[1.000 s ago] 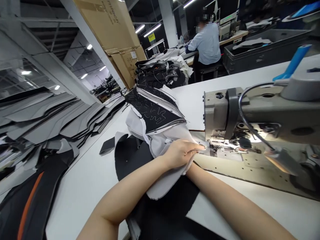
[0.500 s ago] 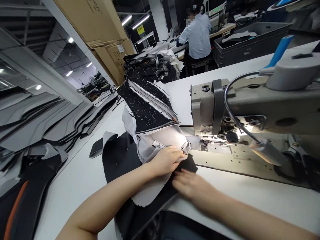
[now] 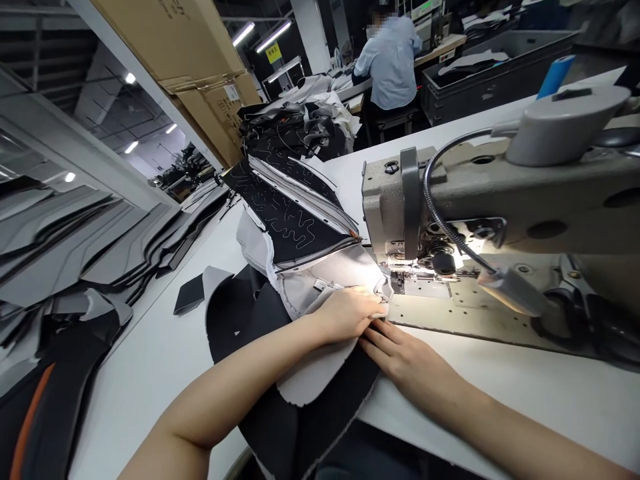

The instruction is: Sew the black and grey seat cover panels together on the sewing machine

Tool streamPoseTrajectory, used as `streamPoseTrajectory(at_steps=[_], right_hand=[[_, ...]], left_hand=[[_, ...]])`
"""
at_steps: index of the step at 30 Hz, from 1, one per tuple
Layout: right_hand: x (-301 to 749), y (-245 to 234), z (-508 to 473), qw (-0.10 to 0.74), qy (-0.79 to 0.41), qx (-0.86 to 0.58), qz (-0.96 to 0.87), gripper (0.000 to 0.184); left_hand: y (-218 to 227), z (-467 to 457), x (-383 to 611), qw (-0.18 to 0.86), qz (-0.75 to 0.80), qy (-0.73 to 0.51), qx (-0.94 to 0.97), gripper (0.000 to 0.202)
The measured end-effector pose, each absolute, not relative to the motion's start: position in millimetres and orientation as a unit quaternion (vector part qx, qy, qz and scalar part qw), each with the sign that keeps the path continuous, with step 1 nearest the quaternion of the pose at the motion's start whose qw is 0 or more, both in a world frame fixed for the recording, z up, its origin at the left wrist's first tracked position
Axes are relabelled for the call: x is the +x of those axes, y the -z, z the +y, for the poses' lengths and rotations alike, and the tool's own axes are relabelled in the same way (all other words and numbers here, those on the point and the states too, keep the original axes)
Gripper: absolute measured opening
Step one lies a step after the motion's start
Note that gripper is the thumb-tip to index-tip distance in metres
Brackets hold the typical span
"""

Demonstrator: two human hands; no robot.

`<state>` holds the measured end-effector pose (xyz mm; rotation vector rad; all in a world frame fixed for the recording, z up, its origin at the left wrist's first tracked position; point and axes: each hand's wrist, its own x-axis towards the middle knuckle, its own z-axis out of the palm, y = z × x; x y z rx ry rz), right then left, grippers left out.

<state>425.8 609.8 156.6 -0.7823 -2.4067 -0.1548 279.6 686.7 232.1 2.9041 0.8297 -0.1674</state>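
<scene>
A sewn cover of black and light grey fabric (image 3: 295, 220) lies across the white table, its grey edge beside the needle area of a sewing machine (image 3: 450, 193). My left hand (image 3: 350, 311) is closed on the bunched grey edge of that cover. Just below it, my right hand (image 3: 397, 350) lies with its fingers stretched over the black fabric (image 3: 345, 387), fingertips close to my left hand. The black fabric hangs toward the table's front edge. My left fingertips are partly hidden in the folds.
Scissors (image 3: 573, 280) lie on the machine bed at the right. Stacked grey panels (image 3: 90, 240) fill the left side. Behind are a fabric heap (image 3: 310, 123), cardboard boxes (image 3: 175, 47), a dark bin (image 3: 490, 80) and a seated person (image 3: 390, 63).
Both hands and the cover have shifted slightly right, closer to the machine. My right hand has moved up beside my left. The view has turned a little.
</scene>
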Motion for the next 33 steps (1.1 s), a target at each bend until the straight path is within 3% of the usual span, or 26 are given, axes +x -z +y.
streamPoseTrajectory(at_steps=[5, 11, 21, 26, 31, 33], right_hand=[[455, -167, 623, 0.304, -0.017, -0.346, -0.888, 0.029], [471, -155, 647, 0.259, 0.037, -0.492, -0.830, 0.026], [464, -166, 681, 0.283, -0.107, -0.361, -0.882, 0.022], [454, -171, 694, 0.230, -0.139, -0.408, -0.873, 0.019], [443, -174, 694, 0.239, -0.150, -0.498, -0.820, 0.004], [439, -176, 693, 0.241, -0.152, -0.529, -0.800, 0.009]], left_hand=[[-236, 685, 275, 0.064, 0.235, 0.063, 0.968, 0.016], [-230, 685, 274, 0.059, 0.213, 0.048, 0.974, 0.019], [-225, 672, 249, 0.114, 0.227, -0.018, 0.967, 0.023], [-224, 667, 249, 0.067, 0.237, 0.001, 0.969, 0.024], [-219, 665, 251, 0.004, 0.228, 0.023, 0.973, 0.023], [-217, 665, 252, -0.012, 0.219, 0.022, 0.975, 0.023]])
